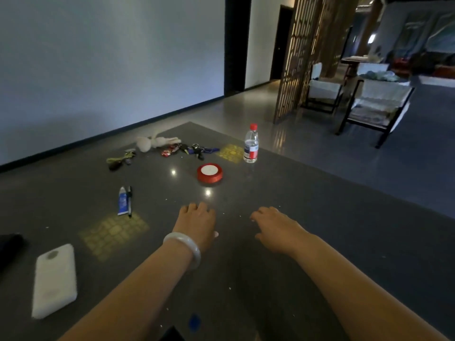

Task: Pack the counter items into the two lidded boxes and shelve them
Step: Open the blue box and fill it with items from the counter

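Note:
Both hands hover low over the dark counter [295, 183], holding nothing. My left hand [195, 221], with a white bangle at the wrist, has its fingers loosely curled downward. My right hand [273, 223] lies palm down with relaxed fingers. Ahead of them sits a red ribbon roll [209, 173]. Further back stand a water bottle [251, 143] with a red cap, a white plush toy [154, 142] and a cluster of keys and keychains [187, 150]. A blue tube [122, 201] and a black pen [129, 200] lie to the left. A white power bank [54, 279] rests near left. No lidded box is in view.
Another keychain with a dark fob [118, 162] lies at the back left. A dark object [9, 247] pokes in at the left edge. Beyond the counter are a wooden lattice screen [298, 52] and chairs [376, 104] on the floor.

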A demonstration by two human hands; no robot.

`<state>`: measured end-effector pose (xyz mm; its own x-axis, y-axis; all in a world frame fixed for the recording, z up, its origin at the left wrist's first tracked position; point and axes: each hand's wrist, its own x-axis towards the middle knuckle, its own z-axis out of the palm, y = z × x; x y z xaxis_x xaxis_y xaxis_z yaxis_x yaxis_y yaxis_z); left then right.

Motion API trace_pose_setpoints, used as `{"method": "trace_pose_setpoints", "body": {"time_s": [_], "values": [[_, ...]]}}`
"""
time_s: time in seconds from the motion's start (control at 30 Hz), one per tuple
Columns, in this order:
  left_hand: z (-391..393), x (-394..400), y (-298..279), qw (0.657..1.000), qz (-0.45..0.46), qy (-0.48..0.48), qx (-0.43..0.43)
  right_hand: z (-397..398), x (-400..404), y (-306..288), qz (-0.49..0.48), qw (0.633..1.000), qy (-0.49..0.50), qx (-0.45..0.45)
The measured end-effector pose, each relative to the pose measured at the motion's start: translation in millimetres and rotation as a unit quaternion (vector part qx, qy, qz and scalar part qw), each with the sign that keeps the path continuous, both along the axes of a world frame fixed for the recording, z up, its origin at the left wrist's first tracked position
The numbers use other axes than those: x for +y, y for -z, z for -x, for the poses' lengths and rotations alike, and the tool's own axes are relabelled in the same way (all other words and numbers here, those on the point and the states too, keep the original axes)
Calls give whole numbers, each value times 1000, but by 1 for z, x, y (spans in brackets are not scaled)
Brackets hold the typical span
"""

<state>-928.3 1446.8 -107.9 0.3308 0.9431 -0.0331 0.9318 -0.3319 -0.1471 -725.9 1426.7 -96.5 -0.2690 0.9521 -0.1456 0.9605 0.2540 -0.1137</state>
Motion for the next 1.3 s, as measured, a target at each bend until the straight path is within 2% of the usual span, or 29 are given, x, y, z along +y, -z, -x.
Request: {"method": "trace_pose_setpoints", "body": {"time_s": [0.23,0.37,0.57,0.7,0.87,1.1,1.3], "values": [[55,97,38,998,30,-46,-11,63,93,14,40,999,-5,-3],[64,139,74,987,111,-101,-61,86,145,28,73,996,30,35],[63,163,117,965,213,-134,-74,95,220,49,70,991,90,75],[65,158,139,975,167,-114,-97,106,273,62,55,984,128,109],[63,159,139,974,173,-114,-95,127,317,83,62,982,138,109],[64,159,137,972,183,-114,-88,115,313,97,16,988,143,56],[66,156,131,974,179,-107,-93,83,251,90,56,984,163,47]]}}
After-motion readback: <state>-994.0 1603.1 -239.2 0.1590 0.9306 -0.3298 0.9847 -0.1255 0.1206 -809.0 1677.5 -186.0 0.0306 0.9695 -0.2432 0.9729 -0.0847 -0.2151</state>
